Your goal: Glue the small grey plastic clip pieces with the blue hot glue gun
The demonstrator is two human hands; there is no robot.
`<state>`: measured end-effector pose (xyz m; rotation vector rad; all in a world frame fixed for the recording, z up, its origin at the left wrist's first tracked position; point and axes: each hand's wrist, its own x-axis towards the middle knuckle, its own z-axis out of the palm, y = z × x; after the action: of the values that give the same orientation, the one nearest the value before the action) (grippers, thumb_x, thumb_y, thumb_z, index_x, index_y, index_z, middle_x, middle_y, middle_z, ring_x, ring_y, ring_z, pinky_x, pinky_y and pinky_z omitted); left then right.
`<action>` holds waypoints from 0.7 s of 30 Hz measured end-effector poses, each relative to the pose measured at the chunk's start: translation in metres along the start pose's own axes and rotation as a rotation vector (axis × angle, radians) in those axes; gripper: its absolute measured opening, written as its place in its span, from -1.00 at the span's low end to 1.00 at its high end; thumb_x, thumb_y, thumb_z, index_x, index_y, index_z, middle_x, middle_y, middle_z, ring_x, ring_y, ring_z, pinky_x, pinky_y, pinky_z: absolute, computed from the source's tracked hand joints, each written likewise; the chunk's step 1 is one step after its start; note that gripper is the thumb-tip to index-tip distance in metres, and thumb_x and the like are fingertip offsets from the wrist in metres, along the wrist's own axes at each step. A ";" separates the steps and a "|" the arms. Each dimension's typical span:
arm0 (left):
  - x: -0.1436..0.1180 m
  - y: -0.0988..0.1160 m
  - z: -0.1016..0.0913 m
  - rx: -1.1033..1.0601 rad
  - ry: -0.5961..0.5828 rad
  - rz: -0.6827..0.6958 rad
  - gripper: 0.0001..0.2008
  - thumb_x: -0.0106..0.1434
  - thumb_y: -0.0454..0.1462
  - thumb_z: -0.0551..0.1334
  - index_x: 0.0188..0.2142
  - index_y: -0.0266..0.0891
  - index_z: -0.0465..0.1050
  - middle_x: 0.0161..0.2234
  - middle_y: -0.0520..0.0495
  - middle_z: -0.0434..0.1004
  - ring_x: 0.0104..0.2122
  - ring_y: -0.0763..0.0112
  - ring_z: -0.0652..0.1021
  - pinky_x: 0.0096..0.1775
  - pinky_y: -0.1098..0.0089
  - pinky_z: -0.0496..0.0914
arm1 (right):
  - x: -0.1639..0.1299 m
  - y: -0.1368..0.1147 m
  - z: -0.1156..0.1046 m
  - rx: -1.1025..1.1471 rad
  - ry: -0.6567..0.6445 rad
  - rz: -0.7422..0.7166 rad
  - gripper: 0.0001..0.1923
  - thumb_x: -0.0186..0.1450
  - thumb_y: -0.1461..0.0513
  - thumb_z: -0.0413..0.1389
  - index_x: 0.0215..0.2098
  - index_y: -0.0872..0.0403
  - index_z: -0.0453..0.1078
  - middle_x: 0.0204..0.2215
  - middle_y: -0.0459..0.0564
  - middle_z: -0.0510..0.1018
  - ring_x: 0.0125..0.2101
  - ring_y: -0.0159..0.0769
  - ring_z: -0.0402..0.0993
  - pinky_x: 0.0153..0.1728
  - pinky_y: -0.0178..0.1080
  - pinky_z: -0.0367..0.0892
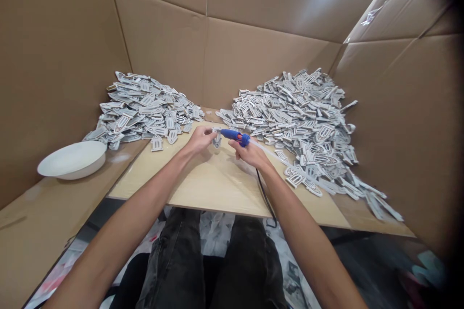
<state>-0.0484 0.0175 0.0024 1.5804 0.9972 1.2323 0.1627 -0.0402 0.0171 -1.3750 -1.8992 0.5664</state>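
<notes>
Blue glue gun (235,136) meets a small grey piece (217,140) at the board's (203,188) far edge.
Left hand (200,139) pinches the piece steady for the nozzle; right hand (250,153), its grip wrapped round the gun, aims it; grey heaps (300,116) flank the board within reach.

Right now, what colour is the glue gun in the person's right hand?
Blue with an orange trigger; the glue gun shows in the head view.

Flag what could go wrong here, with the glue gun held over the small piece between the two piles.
1. The left hand pinches the small grey piece right at the nozzle of the blue glue gun in the right hand; fingertips could likely get burned or glued.
2. The black cord hangs off the board's front edge toward the lap; a snag might jerk the gun.
3. The right pile lies close beside the right wrist and could be knocked.
</notes>
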 end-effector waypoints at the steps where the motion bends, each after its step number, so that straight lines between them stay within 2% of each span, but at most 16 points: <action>1: 0.000 -0.001 0.000 0.005 0.001 0.009 -0.85 0.18 -0.29 0.30 -0.50 -0.28 0.52 -0.59 0.02 0.38 -0.56 0.48 0.29 -0.46 0.44 0.11 | 0.000 0.000 0.000 -0.003 0.001 0.003 -0.43 0.37 -0.22 0.13 -0.59 -0.04 0.36 -0.72 -0.11 0.45 -0.58 -0.27 0.44 -0.39 -0.25 0.33; 7: -0.001 -0.003 0.000 0.040 0.015 0.064 -0.85 0.19 -0.27 0.30 -0.49 -0.29 0.53 -0.57 0.01 0.41 -0.55 0.46 0.32 -0.46 0.43 0.14 | 0.001 0.003 0.003 -0.034 0.008 -0.021 -0.43 0.40 -0.21 0.12 -0.58 -0.04 0.35 -0.71 -0.11 0.44 -0.59 -0.27 0.40 -0.40 -0.23 0.31; 10: -0.002 -0.002 0.000 0.083 0.014 0.074 -0.84 0.19 -0.27 0.30 -0.50 -0.28 0.52 -0.58 0.00 0.44 -0.54 0.45 0.34 -0.44 0.43 0.19 | 0.002 0.004 0.008 -0.067 0.019 -0.113 -0.44 0.36 -0.24 0.16 -0.52 -0.02 0.38 -0.64 -0.09 0.48 -0.56 -0.26 0.39 -0.41 -0.24 0.28; 12: -0.002 -0.001 -0.001 0.115 0.011 0.062 -0.82 0.19 -0.28 0.30 -0.52 -0.27 0.51 -0.58 0.00 0.45 -0.53 0.44 0.36 -0.43 0.43 0.21 | 0.003 0.004 0.011 -0.088 0.071 -0.214 -0.43 0.31 -0.28 0.19 -0.47 0.00 0.40 -0.55 -0.04 0.54 -0.51 -0.25 0.39 -0.40 -0.23 0.28; 14: -0.002 -0.001 -0.003 0.118 0.035 0.020 -0.83 0.17 -0.30 0.31 -0.53 -0.27 0.50 -0.57 -0.02 0.47 -0.52 0.43 0.38 -0.42 0.42 0.22 | 0.005 0.003 0.011 -0.062 0.210 -0.242 -0.41 0.29 -0.32 0.18 -0.43 0.01 0.40 -0.49 -0.01 0.56 -0.49 -0.23 0.41 -0.38 -0.22 0.30; 16: -0.002 -0.005 -0.005 0.108 0.065 -0.081 -0.87 0.13 -0.34 0.34 -0.54 -0.27 0.51 -0.56 -0.04 0.50 -0.52 0.42 0.40 -0.42 0.41 0.23 | 0.005 0.002 0.007 0.017 0.396 -0.147 -0.39 0.32 -0.33 0.13 -0.41 0.01 0.39 -0.54 -0.03 0.54 -0.50 -0.22 0.42 -0.38 -0.22 0.33; 18: -0.003 -0.011 -0.008 0.103 0.072 -0.247 -0.84 0.10 -0.39 0.35 -0.59 -0.27 0.47 -0.61 -0.05 0.45 -0.57 0.43 0.37 -0.45 0.39 0.20 | 0.005 0.001 0.001 0.100 0.525 0.001 -0.38 0.36 -0.33 0.08 -0.42 0.00 0.38 -0.62 -0.07 0.48 -0.54 -0.21 0.44 -0.39 -0.22 0.35; 20: -0.003 -0.017 -0.011 0.033 0.077 -0.368 -0.77 0.08 -0.41 0.36 -0.63 -0.26 0.40 -0.68 -0.03 0.36 -0.62 0.45 0.32 -0.48 0.37 0.15 | 0.004 0.001 -0.006 0.133 0.543 0.102 -0.38 0.35 -0.33 0.10 -0.47 0.00 0.38 -0.66 -0.07 0.46 -0.56 -0.20 0.48 -0.39 -0.21 0.38; 21: -0.001 -0.018 -0.014 -0.025 0.084 -0.383 -0.75 0.09 -0.41 0.38 -0.62 -0.26 0.39 -0.69 -0.01 0.32 -0.63 0.46 0.30 -0.49 0.37 0.15 | 0.004 0.002 -0.009 0.135 0.533 0.126 -0.37 0.34 -0.33 0.11 -0.49 0.01 0.37 -0.67 -0.06 0.46 -0.56 -0.19 0.49 -0.38 -0.21 0.39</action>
<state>-0.0634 0.0242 -0.0135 1.2519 1.2653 1.0442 0.1699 -0.0362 0.0229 -1.3941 -1.3334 0.3349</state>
